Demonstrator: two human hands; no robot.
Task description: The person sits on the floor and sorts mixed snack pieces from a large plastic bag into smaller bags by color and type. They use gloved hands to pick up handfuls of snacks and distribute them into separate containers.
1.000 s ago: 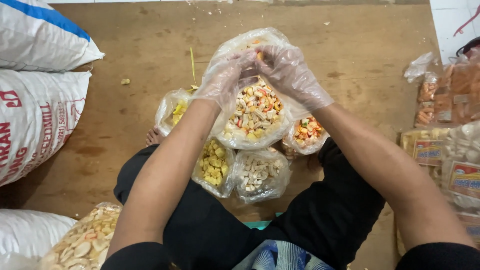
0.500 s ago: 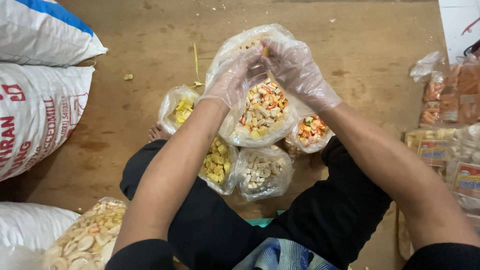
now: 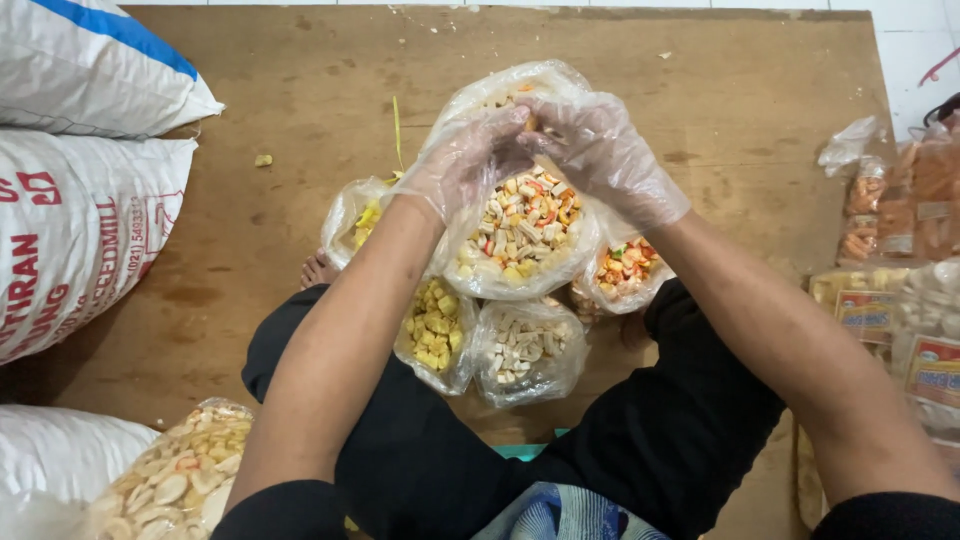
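Both hands are working at the mouth of a large clear plastic bag of mixed white, yellow and orange snack pieces. The left hand, in a thin see-through glove, is curling its fingers around the gathered top of the plastic, and the gloved right hand is closing on the same bunched film from the other side; both are gripping the bag's neck, fingers bent, not fully fisted. The bag is sitting on the brown wooden floor just ahead of the person's crossed legs.

Judging by its fullness, the filling looks done and the closing is under way; no knot or tie is showing. Four smaller clear bags are sitting open around it: yellow strips to the left, yellow cubes and pale sticks nearest the legs, orange and green bits to the right.

White woven sacks with a blue stripe and red lettering are lying at the left. A clear bag of pale round crackers is resting at bottom left. Sealed packets of orange snacks and packets with red and yellow rectangular labels are stacked at the right edge.
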